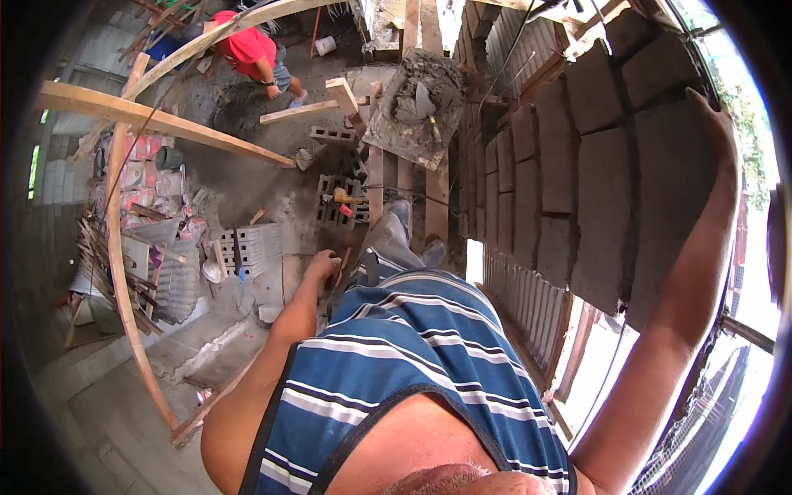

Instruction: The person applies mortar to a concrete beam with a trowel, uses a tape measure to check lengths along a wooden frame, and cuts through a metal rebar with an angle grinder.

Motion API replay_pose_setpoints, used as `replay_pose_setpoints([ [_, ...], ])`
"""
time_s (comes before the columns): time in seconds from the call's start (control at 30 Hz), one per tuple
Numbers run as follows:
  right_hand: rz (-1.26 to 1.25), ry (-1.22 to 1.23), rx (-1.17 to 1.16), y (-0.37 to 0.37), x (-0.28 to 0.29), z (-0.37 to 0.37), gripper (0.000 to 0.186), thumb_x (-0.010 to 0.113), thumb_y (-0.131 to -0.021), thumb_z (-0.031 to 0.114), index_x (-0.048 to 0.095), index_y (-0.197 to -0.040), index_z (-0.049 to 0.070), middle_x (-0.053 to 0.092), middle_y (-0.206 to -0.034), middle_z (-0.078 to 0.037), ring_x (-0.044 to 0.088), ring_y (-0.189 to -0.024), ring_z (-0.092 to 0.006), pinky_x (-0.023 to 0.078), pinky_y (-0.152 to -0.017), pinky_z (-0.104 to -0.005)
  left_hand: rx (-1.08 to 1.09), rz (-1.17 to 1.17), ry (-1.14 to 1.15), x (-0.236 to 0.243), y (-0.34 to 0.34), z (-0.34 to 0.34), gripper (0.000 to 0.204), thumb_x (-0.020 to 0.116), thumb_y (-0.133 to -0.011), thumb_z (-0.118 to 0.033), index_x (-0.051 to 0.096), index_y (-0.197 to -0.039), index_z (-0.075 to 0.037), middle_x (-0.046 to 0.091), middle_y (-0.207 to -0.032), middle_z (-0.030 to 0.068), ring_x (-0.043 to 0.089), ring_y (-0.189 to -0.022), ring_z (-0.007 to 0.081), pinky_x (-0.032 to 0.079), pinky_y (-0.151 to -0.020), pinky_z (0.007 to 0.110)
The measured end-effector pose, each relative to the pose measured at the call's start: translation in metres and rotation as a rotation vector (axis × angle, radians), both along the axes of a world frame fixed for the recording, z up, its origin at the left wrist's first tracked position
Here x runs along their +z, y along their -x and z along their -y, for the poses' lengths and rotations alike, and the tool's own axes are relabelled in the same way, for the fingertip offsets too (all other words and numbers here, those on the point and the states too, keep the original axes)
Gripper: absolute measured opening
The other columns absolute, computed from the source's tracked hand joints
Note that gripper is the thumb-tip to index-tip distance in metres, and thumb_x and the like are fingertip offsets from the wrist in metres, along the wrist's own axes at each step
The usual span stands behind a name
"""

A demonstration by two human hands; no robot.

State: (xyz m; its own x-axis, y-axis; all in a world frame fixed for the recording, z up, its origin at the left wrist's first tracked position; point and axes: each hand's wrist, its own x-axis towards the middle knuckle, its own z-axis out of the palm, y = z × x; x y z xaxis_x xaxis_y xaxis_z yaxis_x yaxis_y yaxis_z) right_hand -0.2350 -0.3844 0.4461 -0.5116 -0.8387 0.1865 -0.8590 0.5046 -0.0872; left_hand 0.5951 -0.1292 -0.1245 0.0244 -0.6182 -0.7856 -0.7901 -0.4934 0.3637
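At the far right, my right hand [718,124] rests on the top edge of the grey concrete block wall [598,177], one finger stretched over the upper block. My left hand [324,264] hangs low at my left side, its fingers loosely bent and holding nothing I can see. Ahead of my boots [402,219], a board [384,147] bears a heap of wet mortar [445,78]. A trowel [424,101] is stuck in that mortar, its handle toward me. Neither hand touches the trowel.
Wooden planks [436,206] run beneath my boots. Timber poles [177,128] cross the left side. Below are hollow blocks [330,213] with a hammer-like tool [346,197] on top, stacked bags [140,175], and a person in a red shirt [243,48]. Corrugated sheet [524,301] stands under the wall.
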Motion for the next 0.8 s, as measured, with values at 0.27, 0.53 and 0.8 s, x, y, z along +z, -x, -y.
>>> replay_pose_setpoints([
  [0.27,0.055,0.116,0.005,-0.004,-0.012,0.000,0.119,0.075,-0.073,0.069,0.033,-0.152,-0.009,0.054,-0.141,-0.031,0.053,-0.133,-0.0372,0.040,-0.112,-0.0403,0.031,-0.011,0.018,-0.014,-0.012,0.026,0.055,0.069,-0.084,-0.036,0.066,-0.128,-0.003,0.064,-0.131,0.0222,0.060,-0.124,0.0369,0.047,-0.106,0.042],
  [0.53,0.111,0.140,0.027,0.005,-0.019,0.001,0.117,0.079,-0.073,0.062,0.033,-0.151,-0.011,0.056,-0.138,-0.031,0.054,-0.133,-0.0378,0.041,-0.111,-0.0389,-0.236,0.061,0.122,0.008,0.019,0.066,0.048,0.071,-0.088,-0.034,0.068,-0.123,-0.002,0.071,-0.120,0.0189,0.067,-0.109,0.0332,0.053,-0.093,0.041],
  [0.8,0.019,0.192,0.000,-0.010,-0.014,-0.025,0.099,0.079,-0.081,0.055,0.040,-0.150,-0.005,0.057,-0.137,-0.029,0.055,-0.130,-0.0339,0.042,-0.109,-0.0389,-0.222,-0.081,0.236,0.057,0.046,0.223,0.049,0.072,-0.082,-0.034,0.070,-0.119,-0.001,0.070,-0.119,0.0220,0.066,-0.115,0.0365,0.051,-0.097,0.042],
])
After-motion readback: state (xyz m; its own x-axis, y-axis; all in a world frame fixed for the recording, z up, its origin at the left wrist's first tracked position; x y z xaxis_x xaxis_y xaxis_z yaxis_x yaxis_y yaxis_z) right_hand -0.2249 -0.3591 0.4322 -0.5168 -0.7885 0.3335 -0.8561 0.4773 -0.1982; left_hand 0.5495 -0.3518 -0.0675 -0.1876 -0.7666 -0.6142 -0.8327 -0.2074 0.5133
